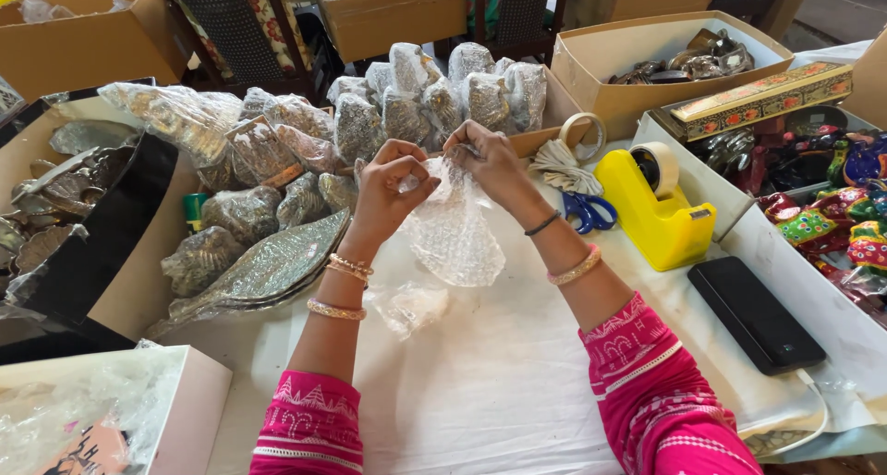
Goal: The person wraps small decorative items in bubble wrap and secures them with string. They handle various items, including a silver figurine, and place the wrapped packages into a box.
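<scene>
Both my hands hold up a sheet of clear bubble wrap above the white table. My left hand pinches its upper left edge, and my right hand grips the upper right edge. The sheet hangs down between my wrists. Whether anything is inside the wrap is hidden. A crumpled piece of clear plastic lies on the table below my left arm. Just past my hands stands a pile of bubble-wrapped metal pieces.
A yellow tape dispenser, blue scissors and a tape roll lie to the right, with a black phone nearer. Leaf-shaped metal trays are stacked at left. Cardboard boxes and colourful ornaments ring the table.
</scene>
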